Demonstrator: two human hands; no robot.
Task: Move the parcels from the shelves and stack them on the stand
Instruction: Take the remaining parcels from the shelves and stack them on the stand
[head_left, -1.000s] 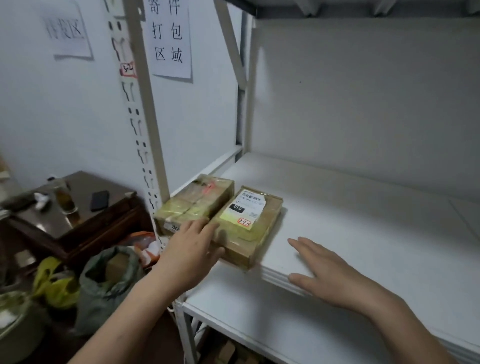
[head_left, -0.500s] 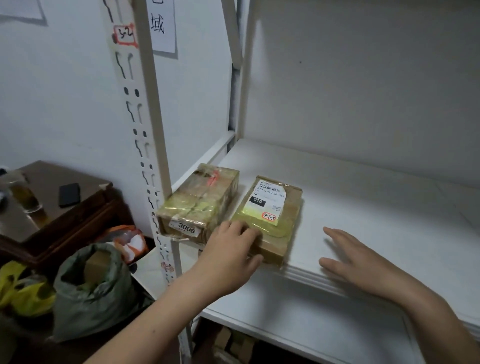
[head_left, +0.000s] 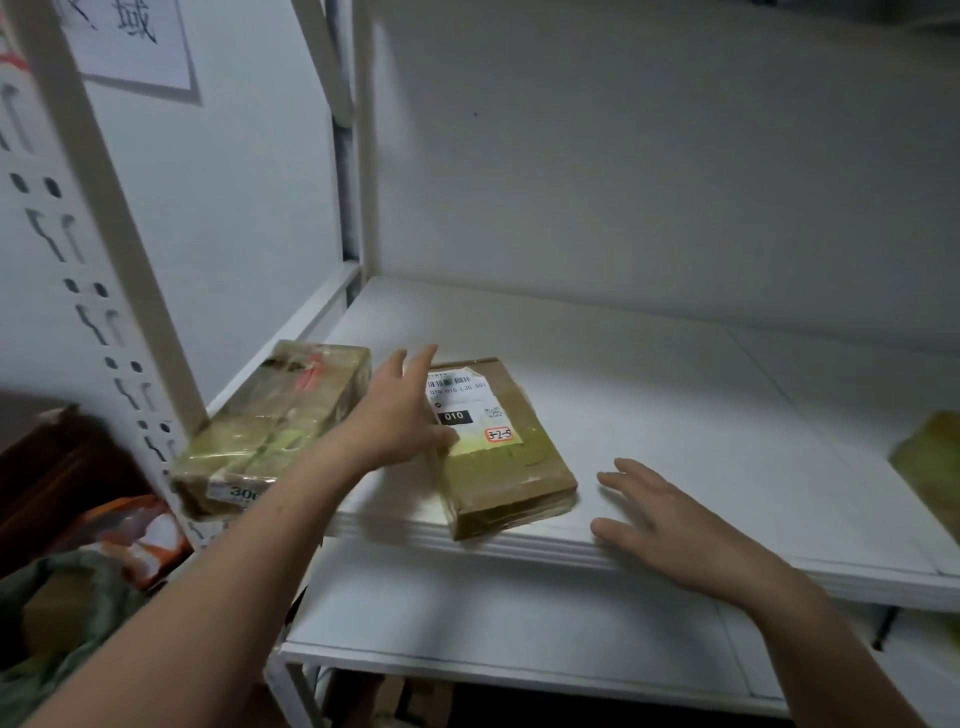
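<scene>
The left grip (head_left: 400, 415) lies with fingers straight and a little spread over the left edge of the labelled parcel (head_left: 498, 452), thumb on the label, closed round nothing. The right grip (head_left: 670, 525) rests flat and spread on the front lip of the shelf (head_left: 675, 395), just beside that parcel but not touching it. With only a flat palm on glossy tape, a pull toward the edge would likely slide or spin the parcel rather than lift it. Its near corner juts past the lip, so it could tip down onto the lower shelf (head_left: 493, 613). The left fingers also reach into the gap next to the taped parcel (head_left: 275, 421), which overhangs the shelf's front left corner by the post (head_left: 104, 234). A nudge from the wrist or forearm could send it off toward the sack (head_left: 67, 623) below. The stand is out of view, so the carry cannot be judged.
</scene>
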